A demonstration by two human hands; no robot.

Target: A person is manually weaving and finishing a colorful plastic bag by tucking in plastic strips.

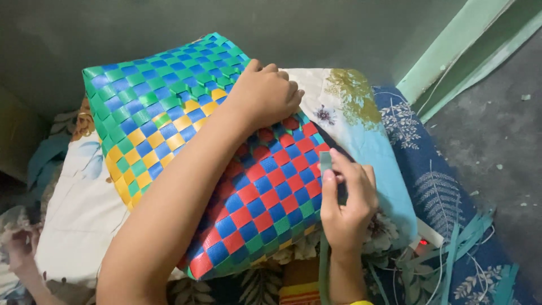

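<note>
Weaving was the step in hand, as we judged it: the woven basket [214, 169], a big panel of plastic strips checkered in green, blue, yellow and red, lay tilted across a pale floral pillow [361, 130], which itself rested on dark blue leaf-print bedding [435, 186] to the basket's right. Our left hand [265, 96] lay on the basket's upper edge, fingers curled and pressed down on the weave, steadying it. Our right hand [347, 206] sat at the basket's right edge, thumb and forefinger pinching a green strip [326, 164] that stood up just above the fingers and trailed down below the wrist. Loose teal strips [468, 231] lay well to the right of the basket on the bedding. We judged the next move called for a firm pinch and a steady hold while the strip was threaded under a crossing band
</note>
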